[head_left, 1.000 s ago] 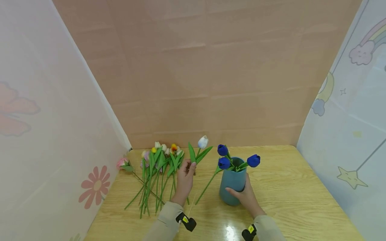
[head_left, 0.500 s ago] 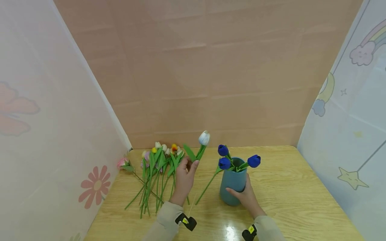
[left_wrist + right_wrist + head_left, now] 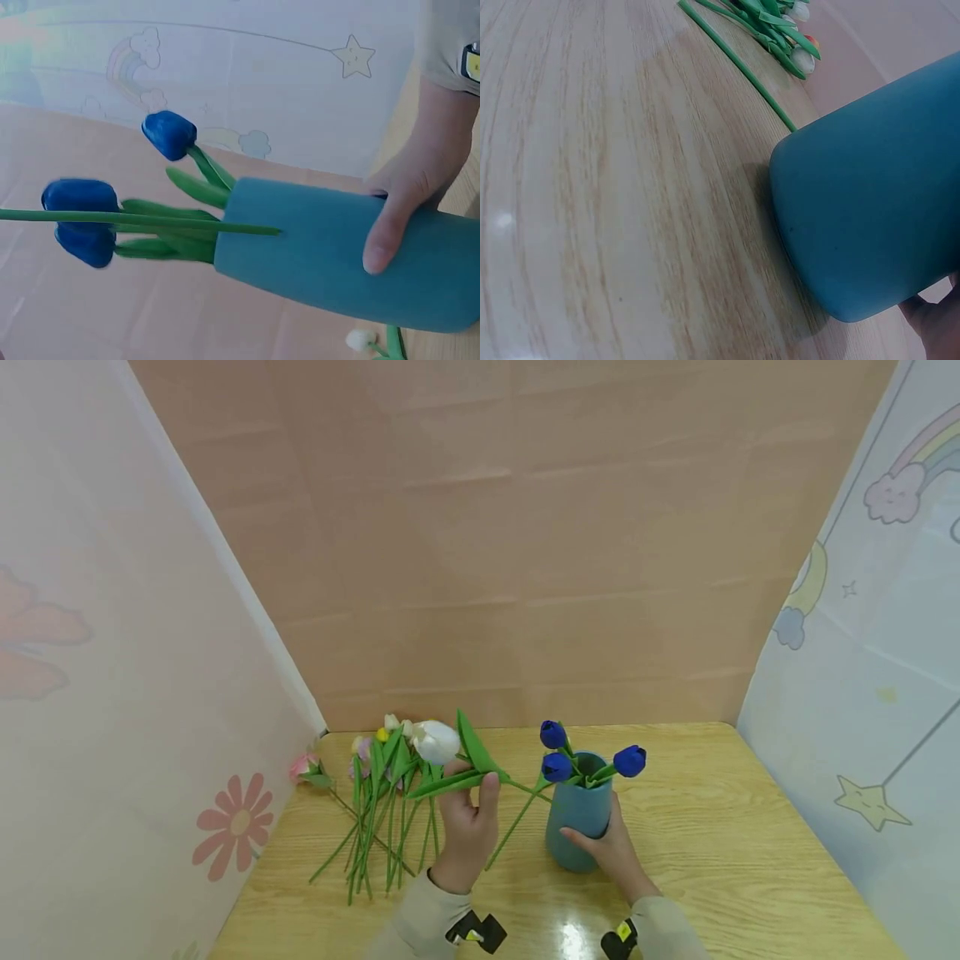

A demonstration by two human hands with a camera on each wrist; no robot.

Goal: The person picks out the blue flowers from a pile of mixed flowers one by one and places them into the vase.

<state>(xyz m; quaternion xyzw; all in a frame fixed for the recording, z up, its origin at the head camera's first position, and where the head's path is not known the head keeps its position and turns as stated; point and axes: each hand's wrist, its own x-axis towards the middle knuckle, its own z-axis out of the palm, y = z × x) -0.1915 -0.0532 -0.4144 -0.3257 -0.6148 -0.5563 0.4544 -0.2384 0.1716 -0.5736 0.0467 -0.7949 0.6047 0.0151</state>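
Note:
My left hand point(image 3: 468, 827) pinches a white tulip point(image 3: 437, 742) near its green leaves, the bloom tipped to the left and the stem running right toward the vase. In the left wrist view the tulip's stem point(image 3: 247, 228) overlaps the vase wall just below the rim. My right hand point(image 3: 617, 852) grips the side of the blue vase point(image 3: 577, 827), thumb across its front. Upright on the table, the vase holds several blue tulips point(image 3: 630, 761) that lean out over its rim. The right wrist view shows the vase's base point(image 3: 840, 247) on the wood.
A pile of tulips point(image 3: 386, 802) in white, yellow and purple lies left of my left hand. Beside it is a pink rose point(image 3: 304, 767) with its stem under the pile. One loose green stem point(image 3: 513, 831) lies left of the vase. Printed sheets point(image 3: 862, 693) wall the table.
My left hand has turned the white tulip from upright to lying sideways, its bloom swinging left and its stem toward the vase. The right hand and vase stay put.

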